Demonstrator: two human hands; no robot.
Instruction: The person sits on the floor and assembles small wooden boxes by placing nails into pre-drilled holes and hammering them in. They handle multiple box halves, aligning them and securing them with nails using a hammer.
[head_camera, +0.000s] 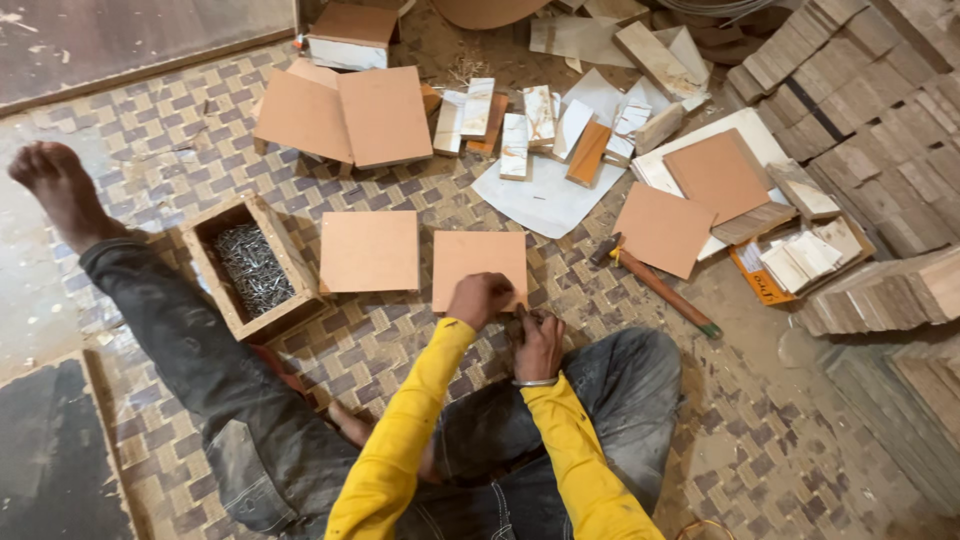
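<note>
I sit on the floor in yellow sleeves with my legs spread. My left hand (481, 298) is closed over the near edge of a square tan board (478, 262) lying flat in front of me. My right hand (540, 343), with a metal bangle on the wrist, is curled just right of it, below the board's near right corner. Something small and dark shows between the two hands; I cannot tell what it is. A second square board (369, 251) lies just left of the first.
An open wooden box of nails (250, 268) stands at my left leg. A hammer (655, 285) lies to the right. Farther off are larger boards (345, 115), small white-faced blocks (520, 135) on a white sheet (545, 198), and stacked wood pieces (880, 120) at right.
</note>
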